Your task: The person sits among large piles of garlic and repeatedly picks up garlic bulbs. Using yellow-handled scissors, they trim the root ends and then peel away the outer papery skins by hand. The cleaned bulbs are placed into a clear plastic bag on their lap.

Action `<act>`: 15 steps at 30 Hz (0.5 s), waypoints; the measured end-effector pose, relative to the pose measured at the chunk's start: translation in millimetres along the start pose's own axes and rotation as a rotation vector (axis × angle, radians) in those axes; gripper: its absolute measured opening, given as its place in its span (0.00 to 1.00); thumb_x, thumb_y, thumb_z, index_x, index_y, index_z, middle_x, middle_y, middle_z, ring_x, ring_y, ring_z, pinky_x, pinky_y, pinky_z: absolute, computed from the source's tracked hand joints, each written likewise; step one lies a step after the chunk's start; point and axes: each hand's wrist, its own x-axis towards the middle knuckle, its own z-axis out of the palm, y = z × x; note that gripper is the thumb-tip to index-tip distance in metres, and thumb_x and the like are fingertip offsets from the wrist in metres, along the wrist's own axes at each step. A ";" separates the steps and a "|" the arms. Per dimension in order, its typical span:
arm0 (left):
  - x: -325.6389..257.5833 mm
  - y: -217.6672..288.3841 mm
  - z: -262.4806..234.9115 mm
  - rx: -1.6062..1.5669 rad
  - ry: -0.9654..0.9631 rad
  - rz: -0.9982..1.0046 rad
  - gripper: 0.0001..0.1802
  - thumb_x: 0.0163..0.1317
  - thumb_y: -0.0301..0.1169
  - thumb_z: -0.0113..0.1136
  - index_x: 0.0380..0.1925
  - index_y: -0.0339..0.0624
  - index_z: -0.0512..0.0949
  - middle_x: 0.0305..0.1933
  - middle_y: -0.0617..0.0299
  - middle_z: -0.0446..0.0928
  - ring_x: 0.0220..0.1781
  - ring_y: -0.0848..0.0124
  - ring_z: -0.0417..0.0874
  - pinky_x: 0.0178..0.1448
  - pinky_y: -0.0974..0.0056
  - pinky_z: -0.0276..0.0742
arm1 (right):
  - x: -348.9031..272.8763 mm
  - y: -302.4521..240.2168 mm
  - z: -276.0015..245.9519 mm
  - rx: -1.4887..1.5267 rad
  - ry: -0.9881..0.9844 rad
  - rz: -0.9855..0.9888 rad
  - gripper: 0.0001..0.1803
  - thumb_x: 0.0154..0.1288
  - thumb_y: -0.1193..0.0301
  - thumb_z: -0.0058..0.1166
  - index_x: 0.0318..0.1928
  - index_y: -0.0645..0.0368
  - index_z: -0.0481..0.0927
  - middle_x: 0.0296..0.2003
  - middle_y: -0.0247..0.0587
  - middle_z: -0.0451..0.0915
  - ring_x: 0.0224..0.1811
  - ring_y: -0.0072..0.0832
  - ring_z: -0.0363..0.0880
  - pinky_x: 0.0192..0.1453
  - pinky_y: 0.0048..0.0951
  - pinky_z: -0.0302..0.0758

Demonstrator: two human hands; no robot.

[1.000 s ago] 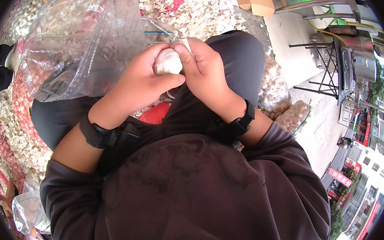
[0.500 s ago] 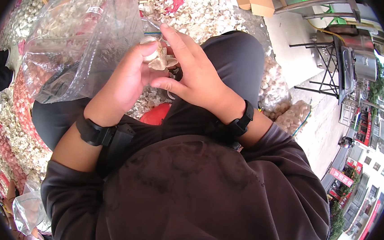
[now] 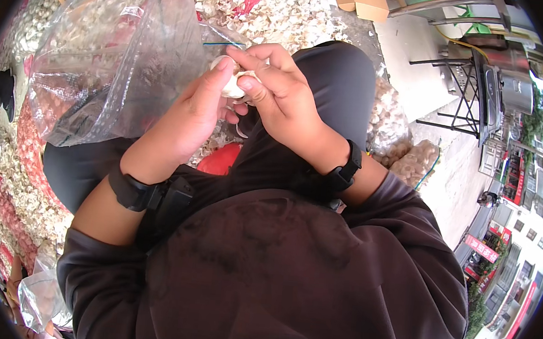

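A whitish garlic bulb (image 3: 232, 89) is held up between my hands, above the gap between my bent legs. My left hand (image 3: 195, 107) grips it from the left, with the thumb along its near side. From the right, my right hand (image 3: 284, 100) pinches at the bulb with thumb and forefinger, its other fingers curled. The fingers hide part of the garlic. A large clear plastic bag (image 3: 110, 71) spreads over my left leg, close beside my left hand. Below the hands, a red object (image 3: 220, 160) and loose garlic skins show between my legs.
Garlic skins (image 3: 286, 19) cover the ground ahead. Filled bags of garlic (image 3: 389, 115) stand beyond my right knee, next to a net-like bag (image 3: 416, 163). A cardboard box (image 3: 369, 3) and black folding stand (image 3: 470, 99) lie farther right. Someone's dark-clad foot (image 3: 0, 94) is at far left.
My right hand has gone from spread fingers to a pinch on the garlic. Loose papery skin seen at the bulb before no longer shows. The foot at far left has shifted.
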 end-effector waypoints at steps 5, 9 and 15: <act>3.6 -4.4 -5.3 -0.062 -0.011 -0.041 0.27 0.73 0.56 0.33 0.44 0.46 0.71 0.34 0.66 0.72 0.35 0.74 0.71 0.42 0.67 0.68 | 1.7 4.2 -3.0 -0.269 0.059 -0.165 0.13 0.64 0.78 0.58 0.49 0.65 0.82 0.39 0.43 0.74 0.34 0.31 0.78 0.39 0.27 0.77; 4.9 -8.5 -6.7 -0.189 -0.019 -0.063 0.26 0.71 0.56 0.36 0.41 0.46 0.72 0.30 0.65 0.71 0.31 0.73 0.70 0.39 0.66 0.67 | 0.5 -1.8 2.1 -0.268 0.077 -0.143 0.11 0.64 0.79 0.57 0.46 0.65 0.82 0.34 0.41 0.75 0.33 0.32 0.78 0.40 0.28 0.76; 2.8 0.3 -10.6 -0.433 -0.173 -0.122 0.29 0.68 0.57 0.36 0.42 0.43 0.73 0.25 0.65 0.70 0.25 0.74 0.68 0.33 0.65 0.63 | 4.0 -2.3 -8.7 -0.218 0.093 0.131 0.10 0.65 0.81 0.52 0.45 0.63 0.83 0.35 0.44 0.77 0.32 0.35 0.76 0.39 0.30 0.74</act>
